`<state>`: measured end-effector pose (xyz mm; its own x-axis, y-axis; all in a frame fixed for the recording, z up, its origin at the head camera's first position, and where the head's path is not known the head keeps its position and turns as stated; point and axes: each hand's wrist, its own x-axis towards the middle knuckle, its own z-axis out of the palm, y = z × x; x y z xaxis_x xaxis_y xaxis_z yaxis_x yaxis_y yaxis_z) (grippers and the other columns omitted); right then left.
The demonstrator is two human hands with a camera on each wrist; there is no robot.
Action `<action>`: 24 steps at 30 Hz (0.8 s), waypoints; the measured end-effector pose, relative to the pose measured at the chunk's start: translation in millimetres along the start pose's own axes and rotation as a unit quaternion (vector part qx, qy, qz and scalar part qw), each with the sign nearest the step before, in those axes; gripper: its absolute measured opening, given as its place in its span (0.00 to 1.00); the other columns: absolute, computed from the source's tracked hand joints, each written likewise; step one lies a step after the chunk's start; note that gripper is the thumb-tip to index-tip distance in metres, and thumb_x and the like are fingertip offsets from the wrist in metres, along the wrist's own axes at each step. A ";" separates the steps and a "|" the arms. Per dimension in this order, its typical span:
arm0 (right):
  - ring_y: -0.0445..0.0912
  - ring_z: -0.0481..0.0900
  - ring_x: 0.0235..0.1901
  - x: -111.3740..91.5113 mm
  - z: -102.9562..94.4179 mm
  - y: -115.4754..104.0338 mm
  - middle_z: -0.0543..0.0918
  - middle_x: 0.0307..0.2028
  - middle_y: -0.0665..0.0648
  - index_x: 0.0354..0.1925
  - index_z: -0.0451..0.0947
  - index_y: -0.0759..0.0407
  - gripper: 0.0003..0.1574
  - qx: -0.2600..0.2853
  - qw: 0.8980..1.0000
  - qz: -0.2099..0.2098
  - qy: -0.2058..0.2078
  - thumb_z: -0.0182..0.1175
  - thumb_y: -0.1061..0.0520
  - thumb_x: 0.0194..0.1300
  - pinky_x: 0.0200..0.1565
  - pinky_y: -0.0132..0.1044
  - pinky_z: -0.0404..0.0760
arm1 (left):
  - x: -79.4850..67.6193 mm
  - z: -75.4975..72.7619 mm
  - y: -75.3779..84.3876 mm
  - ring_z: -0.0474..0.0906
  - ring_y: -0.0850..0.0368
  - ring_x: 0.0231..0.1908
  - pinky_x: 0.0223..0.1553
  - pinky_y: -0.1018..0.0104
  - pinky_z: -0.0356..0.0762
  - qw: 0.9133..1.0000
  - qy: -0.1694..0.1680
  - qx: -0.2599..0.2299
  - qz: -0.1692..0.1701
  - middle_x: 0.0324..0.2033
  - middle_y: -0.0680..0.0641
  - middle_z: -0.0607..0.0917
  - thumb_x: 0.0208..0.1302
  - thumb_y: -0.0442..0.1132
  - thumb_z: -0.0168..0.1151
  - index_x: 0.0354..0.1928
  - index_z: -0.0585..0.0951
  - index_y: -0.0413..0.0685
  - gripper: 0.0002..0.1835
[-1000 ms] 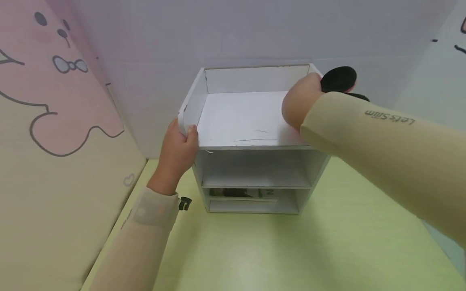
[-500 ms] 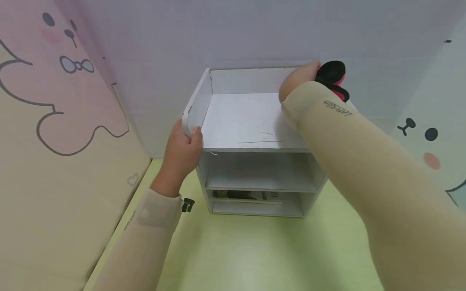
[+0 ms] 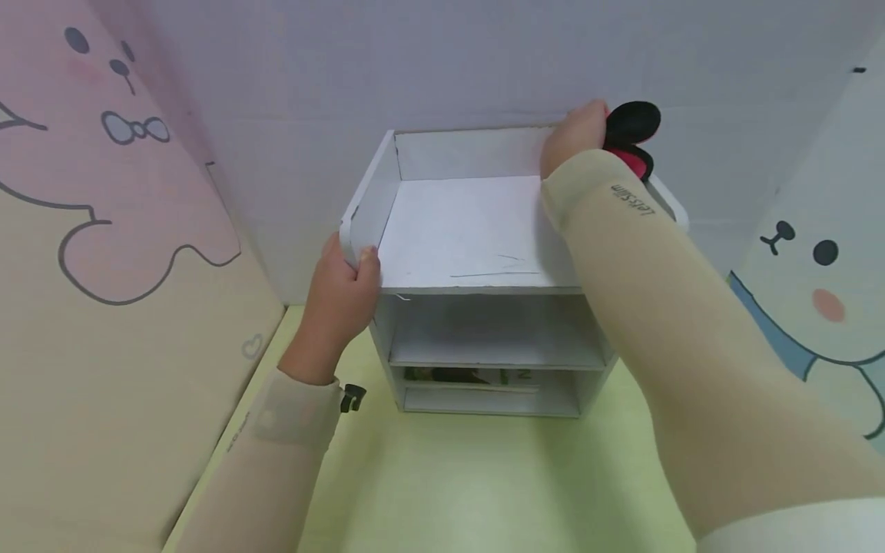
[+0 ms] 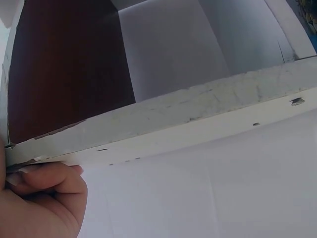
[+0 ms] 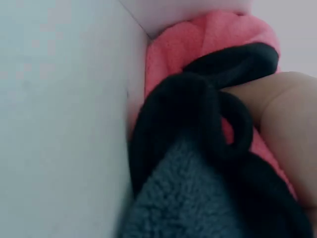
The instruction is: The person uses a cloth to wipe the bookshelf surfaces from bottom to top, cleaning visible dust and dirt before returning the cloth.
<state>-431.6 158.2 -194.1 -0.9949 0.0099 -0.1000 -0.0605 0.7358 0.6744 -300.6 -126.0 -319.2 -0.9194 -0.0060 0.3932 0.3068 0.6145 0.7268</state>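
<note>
A small white shelf unit (image 3: 456,230) with a raised rim round its top stands on the table. My left hand (image 3: 337,299) grips the front end of the left side panel, thumb on the inner side. In the left wrist view its fingers (image 4: 54,181) curl under the panel's worn edge. My right hand (image 3: 575,140) is at the back right corner of the top, holding a cleaning cloth (image 3: 632,123). The cloth is bunched, pink on one face and grey fleece on the other, with black edging. In the right wrist view it lies against the white panel; most fingers are hidden.
A printed board or booklet (image 3: 484,376) lies in the unit's lowest compartment. The pale green table (image 3: 449,476) spreads out in front. A cartoon-printed panel (image 3: 138,230) rises close on the left, another (image 3: 823,307) on the right, and a plain wall (image 3: 456,61) behind.
My right hand has moved with the cloth from the right side of the top up to its back right corner. My left hand keeps its grip on the left panel.
</note>
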 end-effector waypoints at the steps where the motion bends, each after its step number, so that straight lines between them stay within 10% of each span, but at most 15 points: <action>1: 0.63 0.73 0.44 -0.5 -0.4 -0.2 0.76 0.40 0.70 0.41 0.69 0.73 0.23 -0.003 1.000 0.001 0.001 0.63 0.53 0.66 0.50 0.51 0.72 | 0.4 -0.5 -0.1 0.70 0.38 0.64 0.60 0.31 0.69 1.000 0.003 0.002 0.001 0.66 0.36 0.70 0.78 0.52 0.42 0.74 0.61 0.36 0.33; 12: 0.62 0.72 0.60 24.6 22.9 -16.6 0.77 0.57 0.72 0.58 0.72 0.77 0.24 0.052 0.998 0.024 0.025 0.39 0.61 0.78 0.62 0.56 0.70 | 2.5 1.5 -2.9 0.71 0.38 0.61 0.61 0.31 0.68 1.000 0.000 -0.007 -0.003 0.64 0.35 0.71 0.78 0.51 0.44 0.72 0.62 0.35 0.32; 24: 0.58 0.77 0.38 15.4 15.4 -21.4 0.81 0.40 0.66 0.45 0.76 0.73 0.13 0.066 0.996 0.027 0.049 0.48 0.65 0.69 0.41 0.52 0.78 | 3.0 4.2 -3.5 0.70 0.38 0.64 0.61 0.31 0.68 1.000 -0.002 -0.004 -0.007 0.66 0.36 0.70 0.78 0.53 0.42 0.74 0.61 0.37 0.33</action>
<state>-444.4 153.0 -221.4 -0.9999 -0.0088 0.0106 -0.0011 0.8183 0.5748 -305.5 -124.8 -322.9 -0.9246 -0.0117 0.3808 0.2955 0.6087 0.7363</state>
